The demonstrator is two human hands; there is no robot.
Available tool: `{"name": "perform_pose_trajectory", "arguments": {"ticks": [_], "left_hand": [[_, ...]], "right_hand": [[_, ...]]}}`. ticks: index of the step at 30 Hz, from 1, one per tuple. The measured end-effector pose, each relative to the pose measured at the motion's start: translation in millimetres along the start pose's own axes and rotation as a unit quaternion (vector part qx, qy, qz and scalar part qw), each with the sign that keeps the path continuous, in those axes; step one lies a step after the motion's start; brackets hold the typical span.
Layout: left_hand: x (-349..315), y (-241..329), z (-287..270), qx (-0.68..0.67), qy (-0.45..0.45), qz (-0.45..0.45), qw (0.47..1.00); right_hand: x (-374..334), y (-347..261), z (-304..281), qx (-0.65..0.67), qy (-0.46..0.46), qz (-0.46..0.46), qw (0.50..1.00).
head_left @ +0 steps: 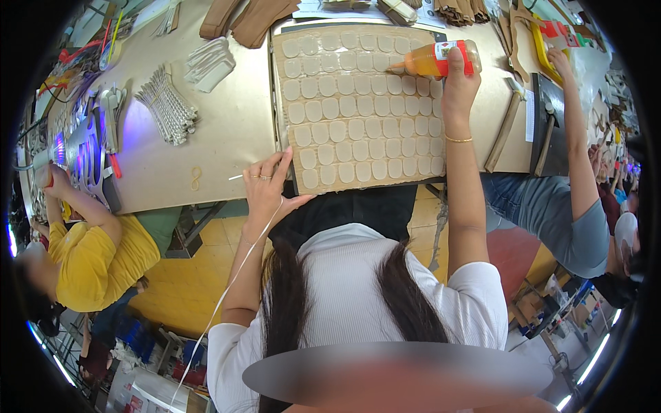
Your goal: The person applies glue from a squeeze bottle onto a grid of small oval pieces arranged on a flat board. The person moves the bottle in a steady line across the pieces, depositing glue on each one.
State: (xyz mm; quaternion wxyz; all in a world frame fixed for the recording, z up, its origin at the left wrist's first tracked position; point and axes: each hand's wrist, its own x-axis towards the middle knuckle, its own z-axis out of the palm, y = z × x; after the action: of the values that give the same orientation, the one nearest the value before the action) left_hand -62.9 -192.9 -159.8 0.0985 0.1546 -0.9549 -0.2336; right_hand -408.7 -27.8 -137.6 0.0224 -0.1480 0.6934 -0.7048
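Observation:
My right hand (460, 89) is wrapped round a squeeze bottle (434, 60) of amber liquid with a red and white label. The bottle lies tilted, its nozzle pointing left at the upper rows of a brown board (279, 51). Rows of small rounded beige pieces (348, 105) cover that board; some in the upper rows look glossy. My left hand (265, 182) rests at the board's near left corner, fingers apart, index along the left edge and thumb along the near edge. A thin white stick (236, 177) pokes out beside it, partly hidden.
Bundles of whitish strips (167, 103) and a stack of pale pieces (208, 64) lie left on the table (234, 131). Brown pieces (265, 20) sit at the back. A hammer (506, 127) lies at right. Co-workers sit on both sides. A white cord (224, 296) hangs past my left arm.

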Motion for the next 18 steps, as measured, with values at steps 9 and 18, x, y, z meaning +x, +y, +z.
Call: {"name": "perform_pose_trajectory", "arguments": {"ticks": [9, 18], "left_hand": [[0, -1, 0, 0.003, 0.001, 0.006, 1.000], [-1, -2, 3, 0.005, 0.004, 0.002, 1.000]], "right_hand": [[-8, 5, 14, -0.043, 0.018, -0.018, 0.999], [5, -1, -17, 0.081, 0.032, -0.010, 0.996]]}}
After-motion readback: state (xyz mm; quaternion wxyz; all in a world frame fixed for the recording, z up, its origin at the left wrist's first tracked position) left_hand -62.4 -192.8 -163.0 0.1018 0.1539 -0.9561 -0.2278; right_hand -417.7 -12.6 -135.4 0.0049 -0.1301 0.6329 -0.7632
